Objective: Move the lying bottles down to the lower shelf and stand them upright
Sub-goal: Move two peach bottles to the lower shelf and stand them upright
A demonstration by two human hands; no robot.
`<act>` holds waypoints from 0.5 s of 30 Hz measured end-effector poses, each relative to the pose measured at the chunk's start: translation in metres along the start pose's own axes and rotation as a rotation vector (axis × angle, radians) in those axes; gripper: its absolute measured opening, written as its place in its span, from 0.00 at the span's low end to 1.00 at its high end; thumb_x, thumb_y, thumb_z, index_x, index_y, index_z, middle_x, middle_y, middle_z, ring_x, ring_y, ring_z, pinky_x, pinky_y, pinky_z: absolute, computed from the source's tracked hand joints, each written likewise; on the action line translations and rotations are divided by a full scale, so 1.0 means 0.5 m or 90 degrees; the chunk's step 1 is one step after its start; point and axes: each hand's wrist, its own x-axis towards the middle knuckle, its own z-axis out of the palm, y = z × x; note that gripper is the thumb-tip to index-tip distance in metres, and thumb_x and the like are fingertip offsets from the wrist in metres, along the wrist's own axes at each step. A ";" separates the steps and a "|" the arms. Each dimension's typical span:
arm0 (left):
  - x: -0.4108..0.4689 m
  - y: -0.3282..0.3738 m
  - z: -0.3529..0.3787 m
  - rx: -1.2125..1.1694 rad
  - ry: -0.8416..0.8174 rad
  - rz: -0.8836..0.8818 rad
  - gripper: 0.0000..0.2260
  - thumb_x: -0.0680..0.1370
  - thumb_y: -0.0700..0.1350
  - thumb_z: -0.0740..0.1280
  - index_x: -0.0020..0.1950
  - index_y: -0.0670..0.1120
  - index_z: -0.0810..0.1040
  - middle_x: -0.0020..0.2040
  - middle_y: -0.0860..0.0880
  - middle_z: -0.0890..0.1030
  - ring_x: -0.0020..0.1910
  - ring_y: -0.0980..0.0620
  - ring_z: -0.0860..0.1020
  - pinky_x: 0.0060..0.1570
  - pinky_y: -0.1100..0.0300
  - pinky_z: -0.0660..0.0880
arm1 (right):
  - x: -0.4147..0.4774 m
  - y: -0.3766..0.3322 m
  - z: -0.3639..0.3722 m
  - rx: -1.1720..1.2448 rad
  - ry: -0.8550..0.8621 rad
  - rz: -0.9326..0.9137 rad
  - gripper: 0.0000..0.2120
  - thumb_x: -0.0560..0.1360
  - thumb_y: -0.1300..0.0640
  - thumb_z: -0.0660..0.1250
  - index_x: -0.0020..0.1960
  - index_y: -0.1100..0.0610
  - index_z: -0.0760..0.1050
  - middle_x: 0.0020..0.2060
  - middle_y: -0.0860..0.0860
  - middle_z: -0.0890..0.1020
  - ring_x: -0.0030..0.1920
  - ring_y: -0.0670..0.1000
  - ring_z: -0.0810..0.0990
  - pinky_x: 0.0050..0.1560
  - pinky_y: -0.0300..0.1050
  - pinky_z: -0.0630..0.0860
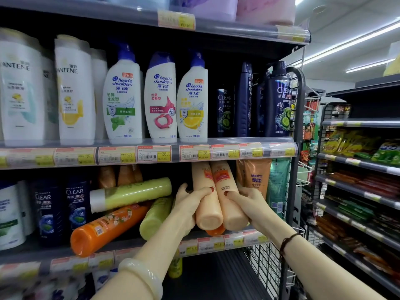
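Two peach bottles lie side by side on the middle shelf [216, 245], bases toward me. My left hand [188, 204] grips the left peach bottle [205, 204] and my right hand [246, 202] grips the right peach bottle [227, 206]. Both are lifted slightly at the shelf's front edge. Left of them lie an orange bottle [104, 230], a long yellow-green bottle [132, 193] on top of it, and another yellow-green bottle [154, 217] with its base outward. Another orange base [215, 231] shows under the peach pair. The lower shelf [216, 276] is dark below.
Upright dark Clear bottles [62, 211] stand at the left of the same shelf, Rejoice tubes [257, 180] at the right. A yellow-green bottle [175, 268] stands on the lower shelf. The upper shelf holds upright shampoo bottles. A wire rack frame [296, 148] borders the right side.
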 end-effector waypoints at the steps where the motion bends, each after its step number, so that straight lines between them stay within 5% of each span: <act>1: -0.002 -0.001 -0.002 0.013 -0.002 -0.007 0.42 0.68 0.39 0.75 0.76 0.50 0.56 0.61 0.42 0.75 0.49 0.44 0.80 0.48 0.46 0.79 | 0.000 0.001 0.001 0.006 -0.002 0.003 0.11 0.71 0.57 0.70 0.51 0.60 0.78 0.46 0.59 0.84 0.46 0.58 0.83 0.47 0.54 0.82; 8: -0.011 0.002 -0.012 0.081 -0.051 -0.012 0.26 0.66 0.39 0.75 0.63 0.40 0.74 0.51 0.38 0.83 0.47 0.40 0.83 0.49 0.42 0.80 | -0.006 0.003 0.008 0.033 -0.022 0.014 0.13 0.71 0.57 0.71 0.53 0.60 0.74 0.43 0.55 0.83 0.41 0.54 0.83 0.38 0.47 0.80; 15: -0.012 0.002 -0.013 0.059 -0.039 -0.023 0.26 0.65 0.41 0.76 0.60 0.40 0.71 0.50 0.38 0.82 0.45 0.41 0.83 0.47 0.43 0.81 | -0.016 0.004 0.004 0.051 -0.038 0.017 0.09 0.70 0.54 0.71 0.46 0.57 0.75 0.40 0.54 0.83 0.37 0.51 0.84 0.30 0.42 0.78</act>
